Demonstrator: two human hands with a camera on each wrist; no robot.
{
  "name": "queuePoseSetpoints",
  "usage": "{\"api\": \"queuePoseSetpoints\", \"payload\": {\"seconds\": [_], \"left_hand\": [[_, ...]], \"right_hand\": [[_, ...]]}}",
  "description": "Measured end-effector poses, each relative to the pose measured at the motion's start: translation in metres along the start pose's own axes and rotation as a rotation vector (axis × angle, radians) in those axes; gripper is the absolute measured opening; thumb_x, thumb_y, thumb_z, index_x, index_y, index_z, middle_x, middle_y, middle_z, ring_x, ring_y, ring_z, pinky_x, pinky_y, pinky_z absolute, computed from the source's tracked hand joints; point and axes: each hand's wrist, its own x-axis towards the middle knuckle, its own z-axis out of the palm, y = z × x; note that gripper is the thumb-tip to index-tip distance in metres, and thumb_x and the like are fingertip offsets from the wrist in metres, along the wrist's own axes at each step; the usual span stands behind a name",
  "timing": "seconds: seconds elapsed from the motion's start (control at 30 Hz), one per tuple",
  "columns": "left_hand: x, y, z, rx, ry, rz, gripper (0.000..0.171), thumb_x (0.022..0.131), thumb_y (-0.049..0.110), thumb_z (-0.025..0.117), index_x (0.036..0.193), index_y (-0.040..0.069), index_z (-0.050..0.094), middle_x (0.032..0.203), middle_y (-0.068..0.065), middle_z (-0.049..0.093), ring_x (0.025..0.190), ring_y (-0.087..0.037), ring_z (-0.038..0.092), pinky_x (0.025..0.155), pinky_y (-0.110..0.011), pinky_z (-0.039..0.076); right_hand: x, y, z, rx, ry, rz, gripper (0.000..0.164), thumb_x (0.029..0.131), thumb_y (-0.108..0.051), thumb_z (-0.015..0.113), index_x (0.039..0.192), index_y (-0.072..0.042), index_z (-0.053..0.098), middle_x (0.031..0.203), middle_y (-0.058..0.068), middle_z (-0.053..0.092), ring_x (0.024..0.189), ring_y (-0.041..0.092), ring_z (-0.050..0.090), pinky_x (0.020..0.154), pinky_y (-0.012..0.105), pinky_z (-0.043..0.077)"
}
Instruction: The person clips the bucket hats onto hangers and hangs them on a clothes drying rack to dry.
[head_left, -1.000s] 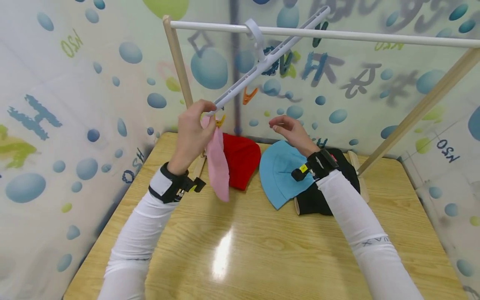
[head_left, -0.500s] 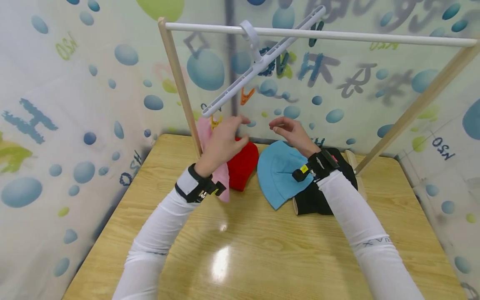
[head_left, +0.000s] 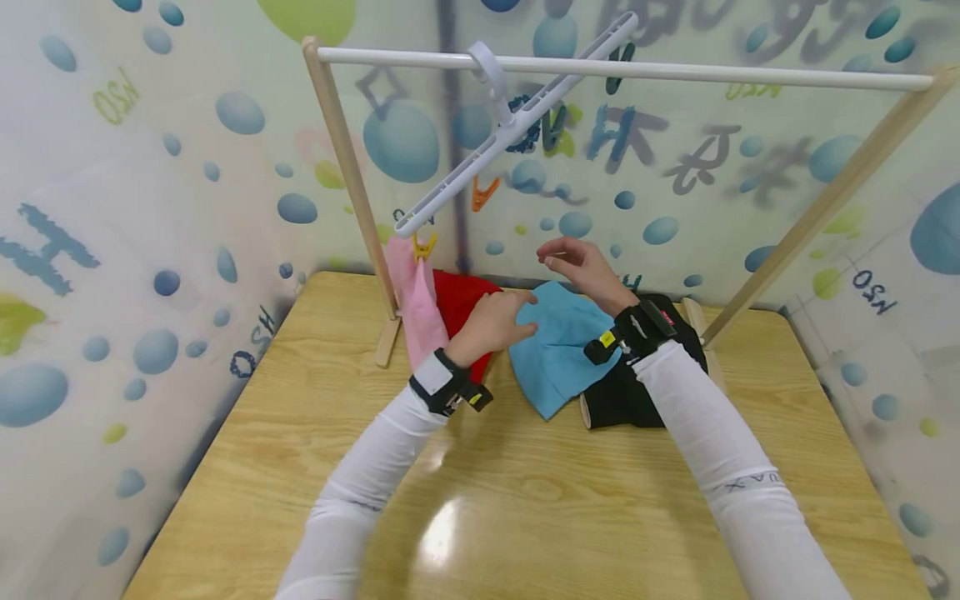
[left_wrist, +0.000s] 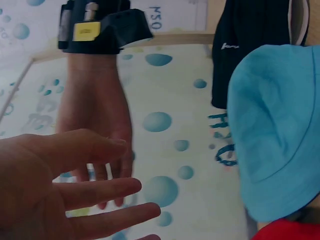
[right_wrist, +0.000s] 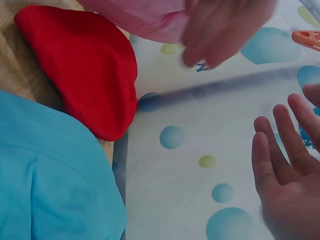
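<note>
From the head camera I see my left hand (head_left: 495, 323) in the middle of the frame, low over the table (head_left: 525, 500). Its fingers are stretched out flat and the tips rest on the left edge of the blue hat (head_left: 558, 346). It is not pinching the hat, only touching it. My right hand (head_left: 581, 262) floats a little higher, above the top of the blue hat, with loose, half-bent fingers and nothing in them. To the left of the blue hat lies the red hat (head_left: 461, 304), and under my right wrist peeks a black hat (head_left: 637, 396). A pink cloth (head_left: 416, 304) hangs from a yellow clip (head_left: 424, 246) on the white hanger (head_left: 510, 125), which hooks on the white rail (head_left: 615, 71) at the top of the frame. An orange clip (head_left: 483, 192) dangles from the hanger too.

From the left wrist camera, my left hand (left_wrist: 60, 195) fills the lower left, fingers spread and straight, with nothing between them. The blue hat (left_wrist: 277, 130) sits on the right side of the frame, apart from the fingers here (this view does not show the touch). The right hand (left_wrist: 97, 130) shows behind, in the upper left, and the black hat (left_wrist: 250, 45) is at the top right.

From the right wrist camera, my right hand (right_wrist: 290, 170) is at the lower right, fingers open and empty. The blue hat (right_wrist: 50, 180) fills the lower left, well away from those fingers. The red hat (right_wrist: 85, 65) is in the upper left, and the left hand (right_wrist: 225, 25) is a blur at the top, in front of the pink cloth (right_wrist: 145, 12).
</note>
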Motion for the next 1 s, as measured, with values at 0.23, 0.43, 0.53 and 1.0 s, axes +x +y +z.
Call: {"api": "queuePoseSetpoints", "payload": {"seconds": [0.23, 0.43, 0.53, 1.0], "left_hand": [[0.010, -0.017, 0.025, -0.078, -0.090, -0.097, 0.042, 0.093, 0.021, 0.063, 0.130, 0.002, 0.057, 0.125, -0.013, 0.061, 0.108, -0.027, 0.058, 0.093, -0.042, 0.045], [0.015, -0.043, 0.044, -0.132, -0.165, -0.144, 0.044, 0.092, 0.020, 0.062, 0.130, -0.001, 0.056, 0.126, -0.019, 0.058, 0.102, -0.027, 0.057, 0.085, -0.037, 0.048], [0.017, -0.056, 0.052, -0.128, -0.163, -0.167, 0.045, 0.090, 0.019, 0.063, 0.130, -0.002, 0.055, 0.124, -0.018, 0.059, 0.101, -0.027, 0.056, 0.086, -0.038, 0.047], [0.019, -0.088, 0.067, -0.138, -0.137, -0.213, 0.062, 0.086, 0.016, 0.069, 0.139, -0.003, 0.044, 0.137, -0.024, 0.044, 0.124, -0.034, 0.043, 0.102, -0.040, 0.037]], "right_hand": [[-0.001, 0.004, -0.001, 0.000, 0.004, 0.063, 0.030, 0.099, -0.015, 0.055, 0.123, 0.003, 0.056, 0.125, 0.020, 0.055, 0.115, 0.026, 0.053, 0.099, 0.039, 0.040], [-0.002, 0.009, -0.002, -0.009, 0.002, 0.057, 0.030, 0.099, -0.012, 0.054, 0.123, 0.005, 0.055, 0.124, 0.021, 0.055, 0.113, 0.024, 0.055, 0.098, 0.036, 0.041], [-0.002, 0.012, -0.001, -0.004, -0.003, 0.062, 0.030, 0.099, -0.010, 0.053, 0.124, 0.007, 0.055, 0.124, 0.022, 0.055, 0.111, 0.024, 0.054, 0.099, 0.038, 0.040], [-0.015, -0.015, 0.008, -0.050, -0.026, 0.124, 0.030, 0.099, -0.004, 0.049, 0.125, 0.011, 0.052, 0.124, 0.027, 0.054, 0.111, 0.030, 0.053, 0.094, 0.035, 0.041]]}}
